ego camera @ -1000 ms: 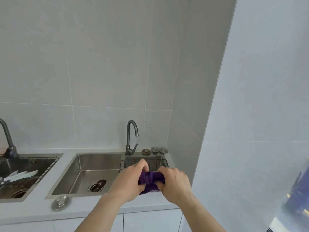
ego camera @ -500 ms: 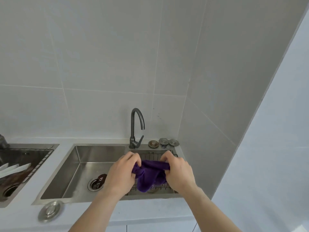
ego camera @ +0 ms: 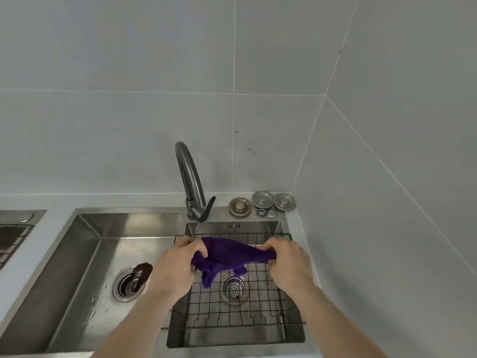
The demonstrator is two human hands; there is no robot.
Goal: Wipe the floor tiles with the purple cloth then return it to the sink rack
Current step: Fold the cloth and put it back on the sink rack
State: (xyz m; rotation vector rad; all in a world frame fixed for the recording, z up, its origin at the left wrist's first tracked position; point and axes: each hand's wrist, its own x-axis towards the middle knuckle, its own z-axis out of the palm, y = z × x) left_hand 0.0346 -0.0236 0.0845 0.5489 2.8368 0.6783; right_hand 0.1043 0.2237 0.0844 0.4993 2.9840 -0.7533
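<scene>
— Over the rack, what's each hand doing?

— Both are closed on the cloth. The left hand pinches one end, the right hand the other, so the cloth hangs stretched between them, long axis running left to right.

— Is it on the rack?

— Not that I can tell. It looks held just above the wires, a loose corner dangling toward the drain.

— What does the next move hinge on?

— Probably going straight down: the rack lies directly beneath, and both hands are equally near.
</scene>
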